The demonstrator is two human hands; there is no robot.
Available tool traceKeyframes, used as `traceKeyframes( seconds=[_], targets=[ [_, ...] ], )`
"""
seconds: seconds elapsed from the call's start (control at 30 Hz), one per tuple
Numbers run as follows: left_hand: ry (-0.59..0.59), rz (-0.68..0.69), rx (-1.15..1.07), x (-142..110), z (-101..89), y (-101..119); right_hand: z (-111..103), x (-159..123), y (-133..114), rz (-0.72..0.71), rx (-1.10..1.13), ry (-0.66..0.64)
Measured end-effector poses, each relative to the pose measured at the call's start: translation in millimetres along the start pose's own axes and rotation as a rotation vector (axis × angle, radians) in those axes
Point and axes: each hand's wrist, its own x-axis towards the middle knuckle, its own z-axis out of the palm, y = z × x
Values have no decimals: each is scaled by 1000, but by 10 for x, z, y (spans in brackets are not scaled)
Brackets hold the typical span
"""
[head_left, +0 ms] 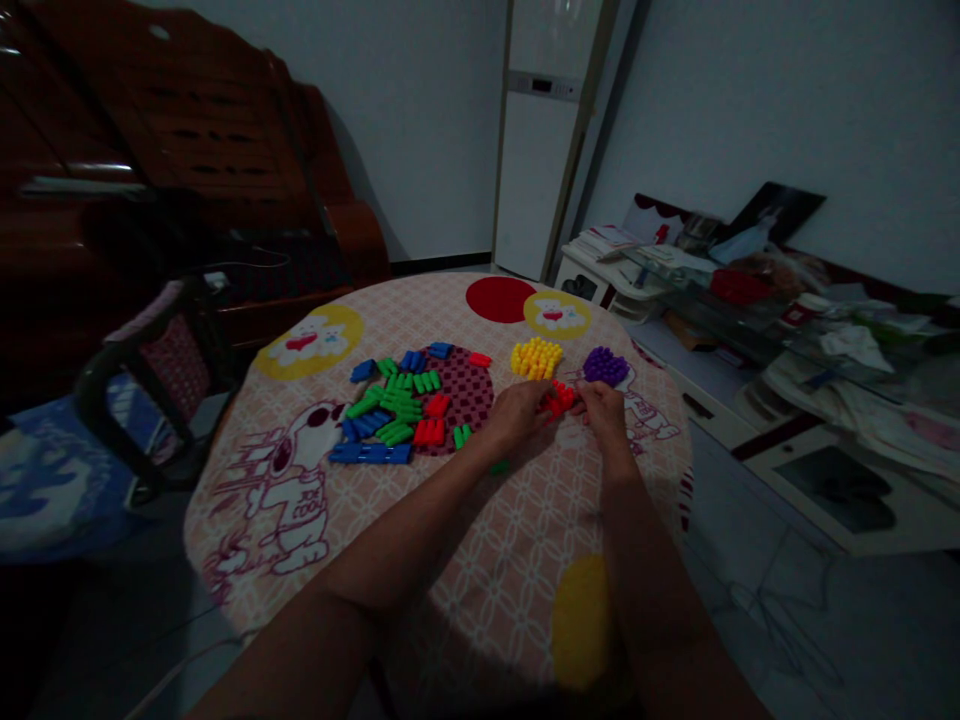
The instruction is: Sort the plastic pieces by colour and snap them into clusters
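Both my hands are on a small cluster of red plastic building blocks (pixel 559 399) over the right half of the round table. My left hand (pixel 517 410) grips its left side with curled fingers. From the right, my right hand (pixel 602 404) pinches the other side. Just beyond the left hand stands a bunch of yellow blocks (pixel 536 358), and a bunch of purple blocks (pixel 606 366) lies behind the right hand. To the left are loose green blocks (pixel 401 403), blue blocks (pixel 370 454) and red blocks (pixel 430 432). A green piece is partly hidden by my left forearm.
A patterned cloth covers the round table (pixel 480 560). A chair (pixel 150 370) stands at its left, with a wooden sofa (pixel 225 150) behind. On the right, a low cabinet (pixel 720 400) carries papers and clutter. Cables (pixel 772 610) lie on the floor at the right.
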Motion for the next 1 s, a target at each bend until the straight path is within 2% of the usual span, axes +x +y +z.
traceKeyframes(
  seconds=[0.17, 0.37, 0.63, 0.77, 0.87, 1.0],
  targets=[
    [-67, 93, 133, 85, 51, 147, -4, 20, 43, 8, 32, 19],
    [-129, 79, 221, 160, 108, 300, -3, 56, 93, -3, 62, 44],
    [-112, 54, 264, 223, 287, 308, -26, 84, 154, -56, 28, 42],
    [-80, 65, 274, 181, 271, 329, -28, 76, 137, -61, 29, 45],
    [-8, 52, 267, 190, 138, 222, -14, 76, 143, -24, 50, 31],
    [163, -117, 285, 314, -145, -181, 16, 71, 140, 27, 91, 16]
  ],
)
